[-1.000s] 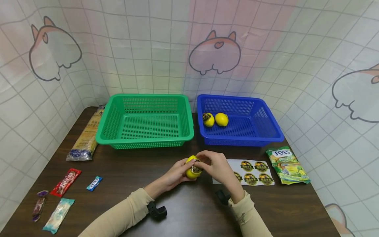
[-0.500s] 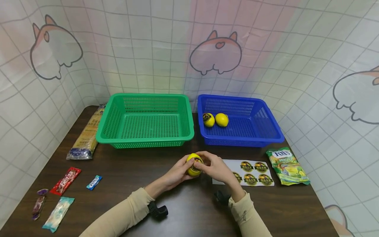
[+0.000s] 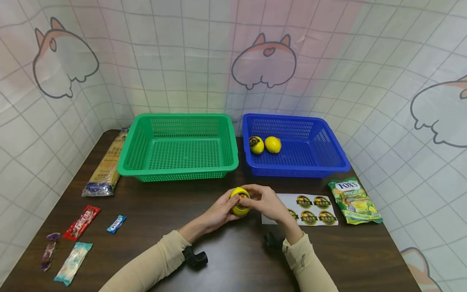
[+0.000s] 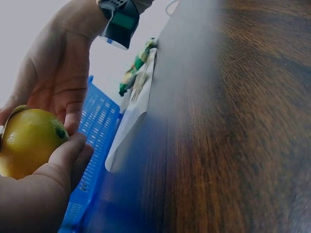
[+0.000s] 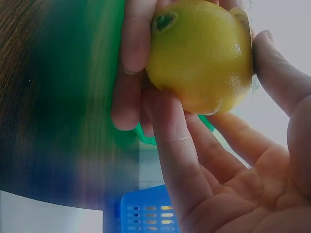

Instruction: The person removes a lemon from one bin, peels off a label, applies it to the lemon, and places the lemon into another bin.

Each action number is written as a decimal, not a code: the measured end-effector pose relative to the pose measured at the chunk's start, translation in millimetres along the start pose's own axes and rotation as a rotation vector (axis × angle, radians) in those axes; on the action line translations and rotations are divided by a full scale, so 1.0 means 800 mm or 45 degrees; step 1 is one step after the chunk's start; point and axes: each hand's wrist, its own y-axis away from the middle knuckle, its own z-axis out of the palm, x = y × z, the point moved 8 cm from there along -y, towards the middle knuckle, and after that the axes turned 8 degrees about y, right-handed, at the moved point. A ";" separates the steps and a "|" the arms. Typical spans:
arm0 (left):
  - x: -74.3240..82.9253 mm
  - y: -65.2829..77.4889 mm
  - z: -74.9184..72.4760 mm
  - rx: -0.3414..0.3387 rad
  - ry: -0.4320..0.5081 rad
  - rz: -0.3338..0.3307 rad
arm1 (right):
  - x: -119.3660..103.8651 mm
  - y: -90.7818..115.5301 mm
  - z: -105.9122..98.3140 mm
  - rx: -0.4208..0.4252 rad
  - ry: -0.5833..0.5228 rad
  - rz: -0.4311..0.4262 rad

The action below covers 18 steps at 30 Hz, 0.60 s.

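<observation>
A yellow lemon (image 3: 238,211) is held in my left hand (image 3: 217,213), above the table in the head view. On its near face lies a dark round label sticker (image 3: 242,198). The right hand (image 3: 268,202) grips the lemon from the other side; in the right wrist view its thumb (image 5: 279,73) presses the sticker and its index finger (image 5: 172,131) touches the fruit. One sticker edge (image 4: 18,109) stands off the peel in the left wrist view. A white sheet of stickers (image 3: 284,198) lies partly hidden behind the right hand.
Two lemons (image 3: 273,144) lie in the blue basket (image 3: 299,170), one visibly labelled. A green basket (image 3: 178,174) stands left of it. A Fox's candy bag (image 3: 355,202) lies right. At left are a long yellowish pack (image 3: 106,166), a red wrapper (image 3: 81,223) and several small snacks.
The lemon has turned a little in my left hand, its sticker facing up more. My right thumb has shifted onto the sticker. Baskets and snacks stay put.
</observation>
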 end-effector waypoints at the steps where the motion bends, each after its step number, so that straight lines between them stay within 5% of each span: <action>1: 0.000 0.000 0.000 0.000 0.000 0.000 | 0.000 0.000 0.000 0.001 -0.005 -0.001; 10: 0.004 -0.004 -0.001 -0.008 0.135 -0.015 | -0.009 0.002 -0.005 0.018 -0.040 0.016; 18: 0.006 -0.005 -0.003 -0.046 0.098 0.010 | 0.011 -0.002 -0.004 0.047 -0.113 0.040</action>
